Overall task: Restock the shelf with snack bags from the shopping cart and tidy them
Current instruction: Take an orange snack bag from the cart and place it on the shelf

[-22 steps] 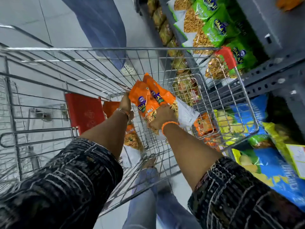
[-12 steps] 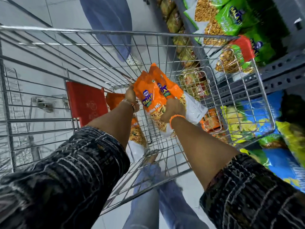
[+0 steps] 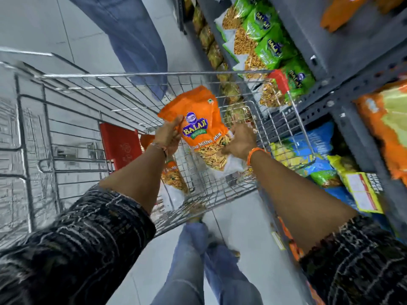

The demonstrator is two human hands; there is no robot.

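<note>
- Head view: you are holding the orange snack bag [image 3: 198,119] above the shopping cart [image 3: 154,74], lifted over its rim so that it can travel to the shelf [image 3: 343,89] on your right.
- Your left hand [image 3: 168,135] is closing its grip on the bag's left edge; your right hand [image 3: 241,140] is gripping the lower right corner, keeping the bag flat and label-up.
- Another orange bag [image 3: 174,175] is lying in the cart.
- Compared with the earlier frames, the bag is sitting higher, and only one front is showing.
</note>
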